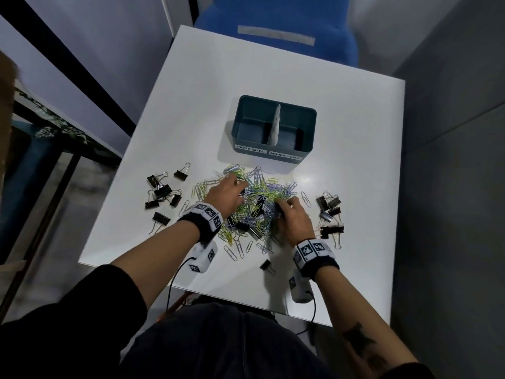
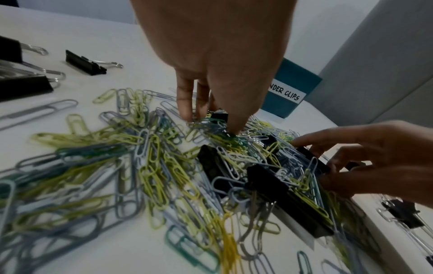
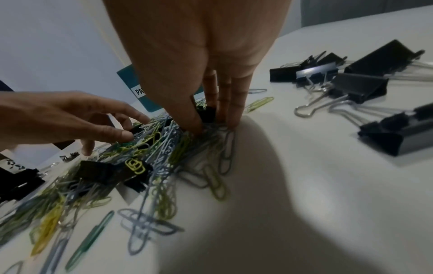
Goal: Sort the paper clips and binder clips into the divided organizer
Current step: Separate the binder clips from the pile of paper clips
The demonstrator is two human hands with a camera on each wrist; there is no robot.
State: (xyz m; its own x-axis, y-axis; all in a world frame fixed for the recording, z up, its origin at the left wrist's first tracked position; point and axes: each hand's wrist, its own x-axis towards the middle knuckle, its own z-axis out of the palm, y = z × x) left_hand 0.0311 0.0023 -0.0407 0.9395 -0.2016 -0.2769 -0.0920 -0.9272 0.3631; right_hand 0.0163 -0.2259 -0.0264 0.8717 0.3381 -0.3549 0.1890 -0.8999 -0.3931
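Observation:
A tangled heap of green, blue and grey paper clips (image 1: 257,206) lies mid-table with black binder clips buried in it. My left hand (image 1: 240,191) reaches down into the heap's left side. Its thumb and fingers (image 2: 185,103) pinch a small black binder clip (image 2: 219,115). My right hand (image 1: 280,207) digs into the right side, its thumb and fingers closed round another black binder clip (image 3: 207,114). Behind the heap stands the teal divided organizer (image 1: 246,105), labelled PAPER CLIPS on the left and BINDER CLIPS on the right. Both compartments look empty.
Loose binder clips lie in a group at the left (image 1: 161,194) and another at the right (image 1: 330,212), and one lies alone near the front edge (image 1: 265,265). The white table (image 1: 355,132) meets a blue chair (image 1: 273,17) at the back. Grey walls stand on the right.

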